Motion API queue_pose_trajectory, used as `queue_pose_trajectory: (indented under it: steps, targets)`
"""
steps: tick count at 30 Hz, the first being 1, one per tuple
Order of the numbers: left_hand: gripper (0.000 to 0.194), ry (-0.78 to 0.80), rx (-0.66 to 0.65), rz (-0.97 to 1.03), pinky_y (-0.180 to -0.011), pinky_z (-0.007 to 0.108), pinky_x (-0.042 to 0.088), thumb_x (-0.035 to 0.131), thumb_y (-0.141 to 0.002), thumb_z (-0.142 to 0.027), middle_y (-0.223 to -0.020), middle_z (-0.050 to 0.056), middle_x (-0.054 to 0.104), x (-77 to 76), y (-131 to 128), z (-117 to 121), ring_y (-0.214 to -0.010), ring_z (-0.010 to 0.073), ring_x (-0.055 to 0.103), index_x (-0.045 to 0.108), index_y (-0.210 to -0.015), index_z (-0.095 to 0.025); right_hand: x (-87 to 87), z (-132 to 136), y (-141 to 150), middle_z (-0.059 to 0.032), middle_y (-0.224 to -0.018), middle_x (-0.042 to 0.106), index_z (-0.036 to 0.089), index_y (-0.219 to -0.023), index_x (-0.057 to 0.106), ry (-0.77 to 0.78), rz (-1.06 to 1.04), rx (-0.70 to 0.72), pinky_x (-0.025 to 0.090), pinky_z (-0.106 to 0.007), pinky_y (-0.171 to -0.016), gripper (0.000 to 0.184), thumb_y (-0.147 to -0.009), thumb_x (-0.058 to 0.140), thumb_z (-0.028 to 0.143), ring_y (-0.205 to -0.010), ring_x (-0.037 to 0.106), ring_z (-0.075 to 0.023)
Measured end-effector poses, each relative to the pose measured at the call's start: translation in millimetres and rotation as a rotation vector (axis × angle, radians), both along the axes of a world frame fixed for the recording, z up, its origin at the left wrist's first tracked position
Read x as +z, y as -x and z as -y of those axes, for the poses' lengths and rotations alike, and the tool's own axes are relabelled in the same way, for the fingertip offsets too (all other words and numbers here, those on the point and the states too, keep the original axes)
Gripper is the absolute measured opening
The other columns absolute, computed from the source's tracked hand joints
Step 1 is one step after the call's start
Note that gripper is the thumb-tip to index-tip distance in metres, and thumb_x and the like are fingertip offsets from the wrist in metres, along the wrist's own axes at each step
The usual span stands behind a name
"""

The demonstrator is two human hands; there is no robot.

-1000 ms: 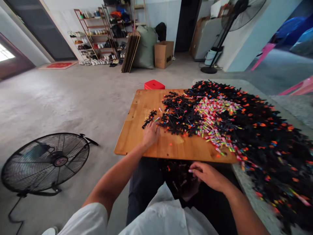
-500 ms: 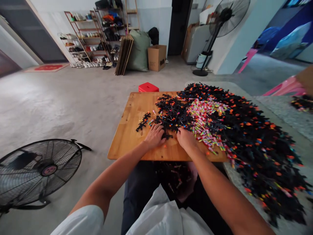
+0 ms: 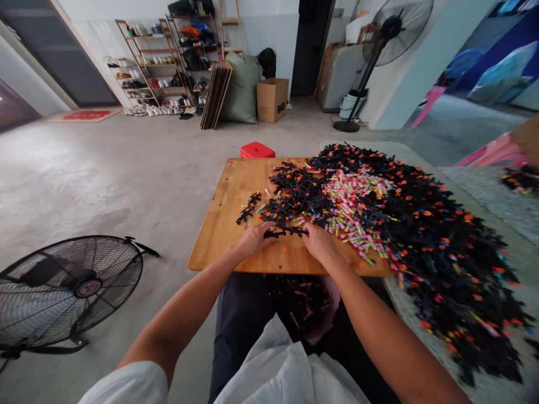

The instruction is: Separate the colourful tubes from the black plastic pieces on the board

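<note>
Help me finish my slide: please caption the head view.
Left hand and right hand touch small black toy rifles at a wooden tabletop, near a pile of multicolored tubes.

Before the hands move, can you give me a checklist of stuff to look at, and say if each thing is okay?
1. Left hand at the small black pieces: ok, it is at their left end.
2. Right hand at the other end: ok, its fingertips are there.
3. Firm grip on both sides: cannot tell, the fingers hide it.
4. No loose bits near the hands: not ok, a tiny orange bit lies on the wooden board.
5. Colourful tubes kept apart from the big black pile: not ok, they run right up against it.
6. Floor fan away from the arms: ok, it stands off to the left.
</note>
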State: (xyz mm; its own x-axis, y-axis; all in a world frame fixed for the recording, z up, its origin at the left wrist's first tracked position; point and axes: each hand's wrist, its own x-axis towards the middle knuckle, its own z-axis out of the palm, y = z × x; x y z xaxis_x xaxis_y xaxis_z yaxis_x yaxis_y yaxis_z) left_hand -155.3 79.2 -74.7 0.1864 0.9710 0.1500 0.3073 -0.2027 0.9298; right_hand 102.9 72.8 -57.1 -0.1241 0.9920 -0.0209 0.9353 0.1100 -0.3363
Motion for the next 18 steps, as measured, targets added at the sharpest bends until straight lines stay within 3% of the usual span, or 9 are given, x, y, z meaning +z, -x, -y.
queue_pose_trajectory:
  steps: [3, 4, 7, 10, 12, 16, 18]
  targets:
    - [0.019, 0.008, -0.013, -0.055, -0.082, 0.032, 0.053, 0.076, -0.078, -0.026, -0.094, 0.006, 0.076, -2.1, 6, 7, -0.085, 0.0213, 0.068, 0.075, -0.096, -0.02, 2.0, -1, 0, -0.0096, -0.1, 0.078, 0.02, -0.111, 0.072, 0.002, -0.018, -0.045, 0.043, -0.028, -0.073, 0.022, -0.101, 0.055, 0.028, -0.09, 0.071, -0.0243]
    - [0.016, 0.033, 0.043, -0.027, -0.076, 0.03, 0.053, 0.074, -0.079, -0.027, -0.087, 0.005, 0.075, -1.8, 7, 8, -0.08, 0.0196, 0.067, 0.073, -0.093, -0.019, 2.4, 0, 2, -0.0099, -0.099, 0.079, 0.02, -0.111, 0.072, -0.012, -0.014, -0.035, 0.043, -0.028, -0.073, 0.022, -0.101, 0.054, 0.027, -0.089, 0.071, -0.024]
    - [0.018, 0.158, 0.206, 0.171, -0.058, 0.025, 0.047, 0.072, -0.078, -0.032, -0.066, -0.001, 0.065, 1.7, 11, 12, -0.059, 0.0138, 0.059, 0.064, -0.086, -0.018, 1.3, 7, 18, -0.0117, -0.104, 0.078, 0.018, -0.11, 0.073, -0.042, 0.002, 0.095, 0.042, -0.028, -0.075, 0.022, -0.099, 0.054, 0.024, -0.092, 0.071, -0.0239]
    - [0.025, 0.245, 0.258, 0.342, -0.049, 0.021, 0.041, 0.072, -0.076, -0.034, -0.064, -0.004, 0.063, 6.7, 17, 15, -0.049, 0.0097, 0.055, 0.058, -0.088, -0.018, -2.2, 12, 33, -0.008, -0.106, 0.079, 0.022, -0.112, 0.073, -0.015, -0.051, 0.202, 0.043, -0.026, -0.075, 0.022, -0.101, 0.056, 0.03, -0.094, 0.071, -0.0215]
    - [0.033, 0.28, 0.248, 0.384, -0.048, 0.021, 0.042, 0.075, -0.073, -0.034, -0.07, -0.003, 0.067, 9.5, 21, 19, -0.048, 0.0089, 0.057, 0.058, -0.096, -0.018, -3.7, 10, 34, -0.0063, -0.103, 0.079, 0.023, -0.113, 0.073, -0.015, -0.073, 0.158, 0.043, -0.025, -0.074, 0.026, -0.105, 0.05, 0.032, -0.091, 0.071, -0.0203]
    - [0.046, 0.326, 0.177, 0.416, -0.05, 0.022, 0.047, 0.077, -0.073, -0.037, -0.077, -0.002, 0.07, 16.0, 23, 30, -0.05, 0.0097, 0.06, 0.059, -0.112, -0.018, -2.0, -7, 26, -0.0124, -0.101, 0.079, 0.019, -0.123, 0.069, -0.021, 0.027, -0.085, 0.044, -0.029, -0.074, 0.034, -0.107, 0.043, 0.032, -0.09, 0.073, -0.0251]
    - [0.046, 0.33, 0.121, 0.433, -0.05, 0.021, 0.046, 0.077, -0.077, -0.042, -0.077, -0.002, 0.07, 21.6, 18, 34, -0.051, 0.0094, 0.06, 0.06, -0.113, -0.018, -0.1, -14, 24, -0.0146, -0.107, 0.078, 0.018, -0.131, 0.066, 0.009, 0.09, -0.083, 0.046, -0.03, -0.076, 0.035, -0.107, 0.044, 0.032, -0.094, 0.073, -0.0264]
